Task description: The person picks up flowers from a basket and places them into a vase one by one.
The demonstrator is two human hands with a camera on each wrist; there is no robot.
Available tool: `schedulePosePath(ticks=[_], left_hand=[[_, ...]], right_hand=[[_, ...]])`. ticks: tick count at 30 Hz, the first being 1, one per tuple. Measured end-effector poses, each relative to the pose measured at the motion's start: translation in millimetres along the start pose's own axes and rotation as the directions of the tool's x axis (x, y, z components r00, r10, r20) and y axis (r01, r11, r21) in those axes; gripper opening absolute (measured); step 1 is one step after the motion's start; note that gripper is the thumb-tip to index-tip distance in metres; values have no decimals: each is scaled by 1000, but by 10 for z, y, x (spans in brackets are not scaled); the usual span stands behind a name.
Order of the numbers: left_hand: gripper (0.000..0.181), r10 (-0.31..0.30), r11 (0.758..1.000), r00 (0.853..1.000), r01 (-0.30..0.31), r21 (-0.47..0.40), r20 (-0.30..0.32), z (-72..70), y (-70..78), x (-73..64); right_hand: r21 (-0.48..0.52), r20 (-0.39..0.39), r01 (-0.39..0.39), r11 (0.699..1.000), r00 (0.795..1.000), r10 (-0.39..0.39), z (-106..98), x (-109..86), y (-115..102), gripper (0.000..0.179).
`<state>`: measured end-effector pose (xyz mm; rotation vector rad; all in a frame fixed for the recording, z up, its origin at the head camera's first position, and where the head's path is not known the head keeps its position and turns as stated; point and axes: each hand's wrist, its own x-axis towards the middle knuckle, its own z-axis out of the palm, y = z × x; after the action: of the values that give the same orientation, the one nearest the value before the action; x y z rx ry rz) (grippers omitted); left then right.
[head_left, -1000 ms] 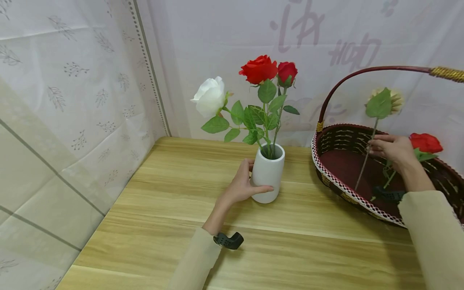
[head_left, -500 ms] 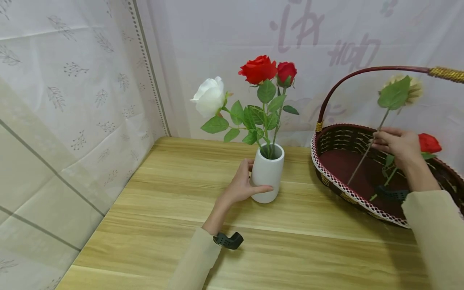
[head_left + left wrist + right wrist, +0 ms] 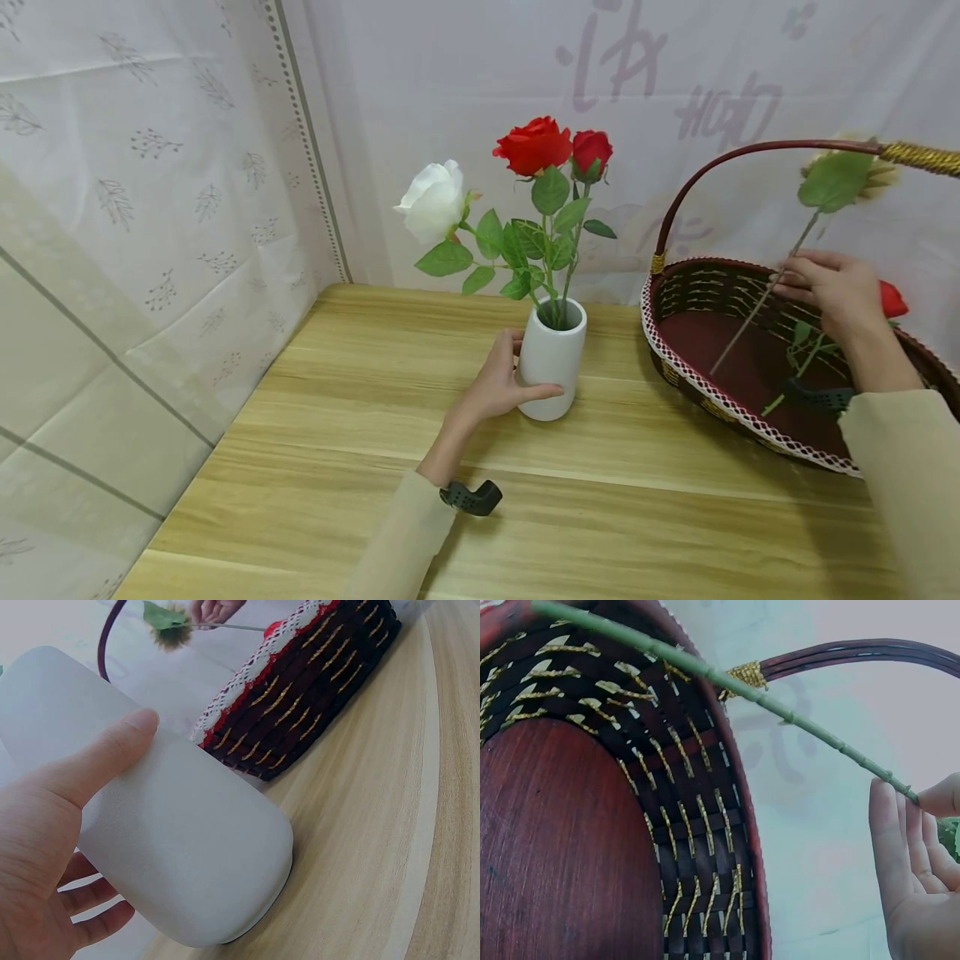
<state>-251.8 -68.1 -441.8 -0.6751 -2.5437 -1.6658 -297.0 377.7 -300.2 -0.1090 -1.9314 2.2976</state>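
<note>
My left hand [image 3: 487,387] holds a white vase [image 3: 551,375] upright on the wooden table, thumb across its front and fingers round the far side. In the vase stand a white rose [image 3: 435,202], an open red rose [image 3: 534,147] and a smaller dark red rose [image 3: 592,154]. Over the basket, my right hand [image 3: 843,296] pinches the stem [image 3: 810,727] of a pale yellow flower [image 3: 174,634] between thumb and fingertips. The flower tilts right, its head partly behind a large green leaf [image 3: 834,182]. Its lower stem end points down-left over the basket.
The dark woven basket [image 3: 701,283], with white lace trim and an arched handle [image 3: 750,148], stands at the right. Another red rose [image 3: 892,298] lies in it, partly behind my right hand. Patterned cloth [image 3: 450,67] hangs behind the wooden table [image 3: 337,400].
My right hand has moved to the right with the yellow flower, which now leans further right. The left hand and the vase have stayed in place.
</note>
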Motion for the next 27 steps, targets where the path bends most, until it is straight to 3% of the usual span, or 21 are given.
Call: schedulePosePath(ticks=[14, 27], left_hand=[[87, 3, 1000, 1000, -3, 5, -1, 3, -6, 6], [87, -2, 1000, 1000, 2, 10, -6, 6, 2, -1]], right_hand=[[146, 19, 6, 989, 1000, -9, 84, -67, -58, 12], [133, 97, -26, 991, 995, 13, 221, -223, 22, 13]])
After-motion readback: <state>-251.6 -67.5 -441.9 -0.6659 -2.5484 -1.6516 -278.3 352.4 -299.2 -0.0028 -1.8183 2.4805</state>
